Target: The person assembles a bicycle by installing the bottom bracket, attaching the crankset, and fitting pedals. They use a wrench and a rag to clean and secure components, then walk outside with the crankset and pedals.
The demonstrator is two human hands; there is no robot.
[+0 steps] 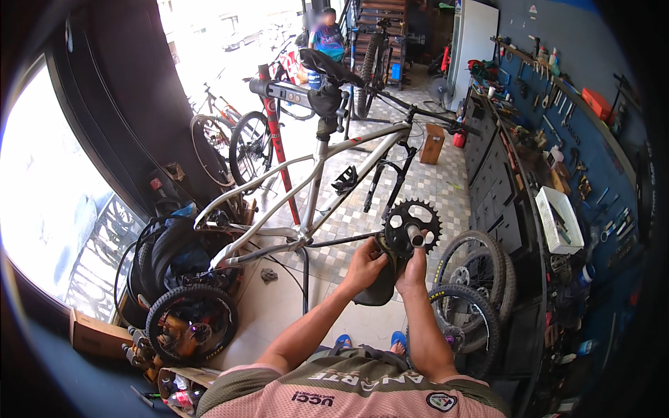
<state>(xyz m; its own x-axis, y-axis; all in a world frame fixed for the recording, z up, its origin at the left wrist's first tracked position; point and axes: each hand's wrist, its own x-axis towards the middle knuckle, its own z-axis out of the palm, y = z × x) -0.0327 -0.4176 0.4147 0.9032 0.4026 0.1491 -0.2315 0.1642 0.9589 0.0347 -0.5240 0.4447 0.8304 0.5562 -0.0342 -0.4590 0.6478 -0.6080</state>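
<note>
In front of my body, both hands are closed around a crankset with a black toothed chainring point(433, 221) and a short metal spindle point(416, 237) pointing up. My left hand point(365, 265) pinches a dark cloth point(376, 291) against the crankset's left side; the cloth hangs below the fingers. My right hand point(412, 270) grips the crankset from below, just under the spindle. Beyond them a silver bicycle frame point(318, 167), without wheels, hangs by its seatpost in the clamp point(279, 90) of a red repair stand point(277, 150). Its fork and handlebar are fitted.
Loose wheels point(465, 301) lean by dark drawers point(491, 164) on the right. Tools hang on the blue wall above a white basket point(559, 221). Another wheel point(189, 324) and tyres lie left. Parked bicycles point(251, 143) and a person point(327, 40) are farther back.
</note>
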